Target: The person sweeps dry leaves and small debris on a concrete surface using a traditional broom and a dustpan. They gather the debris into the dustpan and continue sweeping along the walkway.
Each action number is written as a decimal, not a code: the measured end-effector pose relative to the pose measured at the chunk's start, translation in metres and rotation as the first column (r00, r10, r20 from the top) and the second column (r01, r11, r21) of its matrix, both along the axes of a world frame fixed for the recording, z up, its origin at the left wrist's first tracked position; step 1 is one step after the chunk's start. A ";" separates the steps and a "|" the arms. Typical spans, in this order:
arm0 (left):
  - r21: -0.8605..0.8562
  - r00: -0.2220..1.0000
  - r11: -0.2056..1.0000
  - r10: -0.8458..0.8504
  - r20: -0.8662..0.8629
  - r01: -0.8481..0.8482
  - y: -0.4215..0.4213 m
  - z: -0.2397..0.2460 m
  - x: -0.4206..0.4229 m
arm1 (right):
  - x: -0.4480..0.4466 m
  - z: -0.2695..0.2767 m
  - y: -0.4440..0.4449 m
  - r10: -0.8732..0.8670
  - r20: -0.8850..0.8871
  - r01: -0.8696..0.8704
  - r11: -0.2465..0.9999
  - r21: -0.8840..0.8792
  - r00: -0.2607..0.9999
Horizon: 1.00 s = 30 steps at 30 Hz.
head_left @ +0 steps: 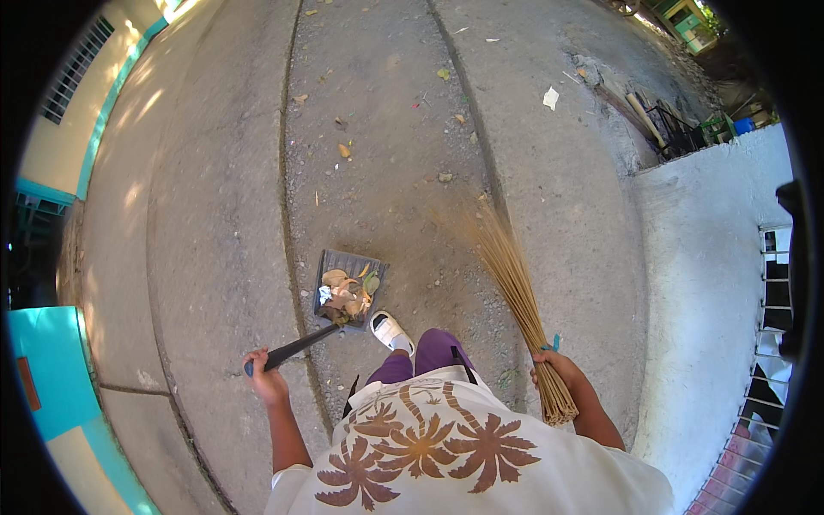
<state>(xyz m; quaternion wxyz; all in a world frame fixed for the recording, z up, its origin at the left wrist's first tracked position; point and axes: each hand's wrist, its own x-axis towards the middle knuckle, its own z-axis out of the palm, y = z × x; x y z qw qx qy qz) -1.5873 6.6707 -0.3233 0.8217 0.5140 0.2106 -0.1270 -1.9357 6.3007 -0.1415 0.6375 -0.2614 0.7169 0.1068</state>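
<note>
My left hand (267,375) grips the dark handle of a dustpan (352,262), whose pan lies over the dirt strip just ahead of my white shoe (389,329). Dry leaves (346,302) and a crumpled white scrap (325,294) rest in the pan. On the right, my right hand (559,367) is closed around a stick broom (515,290) near its bound end, by a blue-green tie (555,342). The broom's thin tips fan out forward and to the left, over the edge of the right concrete slab. Whether the tips touch the ground is unclear.
Raised concrete edges (283,161) border the dirt strip. Scattered leaves (344,150) and small stones lie along it, and a white paper scrap (550,98) is on the right slab. A low white wall (695,212) stands at right, with wood pieces (646,120) beyond; a cream and turquoise building is left.
</note>
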 end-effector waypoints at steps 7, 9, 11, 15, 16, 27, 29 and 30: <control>-0.008 0.999 0.999 -0.043 -0.024 0.043 -0.024 -0.001 0.019 | 0.059 -0.138 0.008 0.183 0.353 -0.220 0.973 0.066 0.917; 0.006 0.999 0.999 -0.039 -0.004 0.039 -0.020 -0.004 0.024 | 0.112 -0.114 -0.002 0.087 0.365 -0.154 0.975 0.159 0.927; 0.008 0.998 0.998 -0.061 0.014 0.061 -0.021 -0.002 0.024 | 0.128 -0.077 -0.005 -0.092 0.347 0.006 0.971 0.239 0.933; -0.004 1.000 1.000 -0.026 -0.002 0.026 -0.026 0.008 0.027 | 0.094 -0.049 -0.023 -0.069 0.327 0.042 0.995 0.088 0.943; -0.004 1.000 1.000 -0.030 0.006 0.030 -0.026 0.004 0.026 | 0.091 -0.055 -0.026 -0.026 0.274 0.012 0.999 0.050 0.961; 0.049 1.000 0.999 -0.014 -0.023 0.015 -0.037 -0.008 0.048 | 0.177 -0.122 -0.034 0.075 0.366 -0.087 0.996 0.018 0.927; 0.023 1.000 1.000 -0.012 0.002 0.012 -0.036 -0.014 0.049 | 0.169 -0.084 -0.039 0.171 0.324 -0.125 0.980 -0.158 0.931; 0.032 1.000 0.999 -0.021 0.008 0.021 -0.038 -0.014 0.050 | 0.163 -0.074 -0.043 0.208 0.295 -0.139 0.961 -0.238 0.932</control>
